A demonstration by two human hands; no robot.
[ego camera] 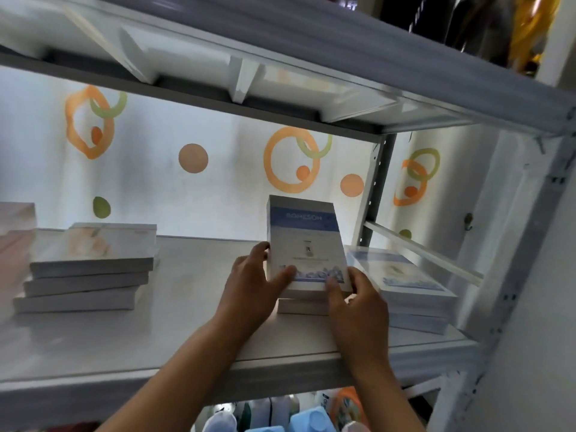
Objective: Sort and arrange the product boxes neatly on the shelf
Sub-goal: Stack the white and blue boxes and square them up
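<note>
A white box with a blue band (307, 244) is tilted up on a low stack of boxes (300, 305) in the middle-right of the white shelf (193, 310). My left hand (254, 282) grips its left edge and my right hand (358, 302) holds its lower right corner. To the right lies another stack of blue-and-white boxes (405, 285). On the left of the shelf sits a stack of three flat pinkish-white boxes (90, 269), with one more box (115, 227) behind it.
A pale pink box (15, 232) shows at the far left edge. The upper shelf (280, 98) hangs close overhead. Metal uprights (374, 188) stand at the right. A curtain with orange and green rings (193, 157) is behind. Bottles (305, 413) fill the level below.
</note>
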